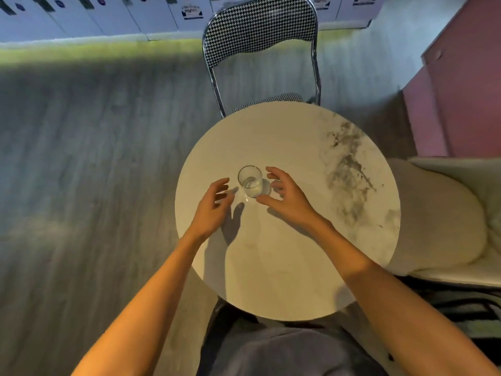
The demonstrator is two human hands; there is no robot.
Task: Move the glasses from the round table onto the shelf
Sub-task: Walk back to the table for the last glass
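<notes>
One glass (250,181) upright mid round table (287,280) | our left hand (214,206) and right hand (284,196) flank it, fingers spread, empty | close low, lift level.

A chair (259,31) with a houndstooth-patterned back and chrome frame stands at the top centre of the frame. Grey wood-grain floor (89,158) fills the left side. White cabinets (108,14) with labels line the top edge. A pink cabinet (461,85) occupies the upper right, and a cream cushioned seat (444,213) sits at right.
</notes>
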